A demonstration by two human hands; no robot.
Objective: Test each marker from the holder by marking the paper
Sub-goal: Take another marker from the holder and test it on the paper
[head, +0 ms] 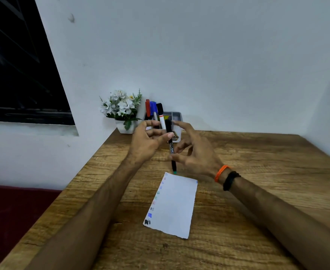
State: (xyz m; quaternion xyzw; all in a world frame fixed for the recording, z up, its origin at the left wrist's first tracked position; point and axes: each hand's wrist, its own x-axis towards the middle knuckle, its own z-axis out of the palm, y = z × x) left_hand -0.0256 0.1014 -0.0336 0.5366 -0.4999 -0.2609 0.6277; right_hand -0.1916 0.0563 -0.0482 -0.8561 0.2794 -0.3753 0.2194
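Your right hand (197, 154) pinches black marker (171, 145) mid-barrel, upright above far edge of paper (176, 203). Your left hand (148, 142) pinches its cap end. Holder (176, 115) far, against wall.

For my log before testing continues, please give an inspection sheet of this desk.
Surface: wooden desk, set in a wall corner.
Job's things: black marker held upright above the paper; paper bears colour marks along its left edge; holder holds red, blue and black markers.
Clutter: flower pot beside the holder.
Hands: left hand and right hand both pinch the marker.
Cables: nothing seen.
Surroundings: white walls, dark window at left.
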